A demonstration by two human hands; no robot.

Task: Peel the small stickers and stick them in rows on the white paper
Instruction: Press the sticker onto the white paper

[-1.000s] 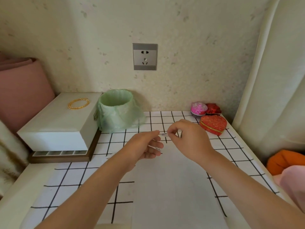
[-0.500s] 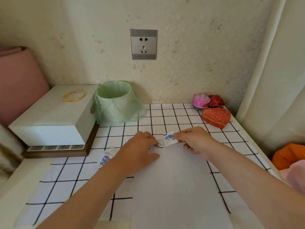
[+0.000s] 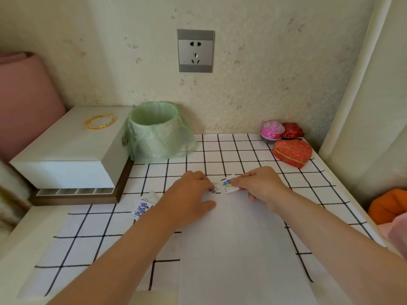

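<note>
A white paper (image 3: 240, 249) lies lengthwise on the checked table cover, its far edge under both hands. My right hand (image 3: 259, 186) pinches a small sticker with a blue and yellow figure (image 3: 229, 186) at the paper's far edge. My left hand (image 3: 189, 194) rests palm down on the paper's far left corner, its fingertips beside another small sticker (image 3: 214, 188) that is partly hidden. A few loose stickers with purple figures (image 3: 142, 206) lie on the cover left of my left wrist.
A white box (image 3: 70, 148) with a gold bangle (image 3: 99, 121) on top stands at the left. Beside it stands a small bin lined with a green bag (image 3: 156, 130). A red heart-shaped box (image 3: 293, 153) and a pink ball (image 3: 272, 130) sit at the far right corner.
Both hands came down from above the table to the paper's far edge. The right hand brought the blue sticker down, and the left hand flattened onto the paper.
</note>
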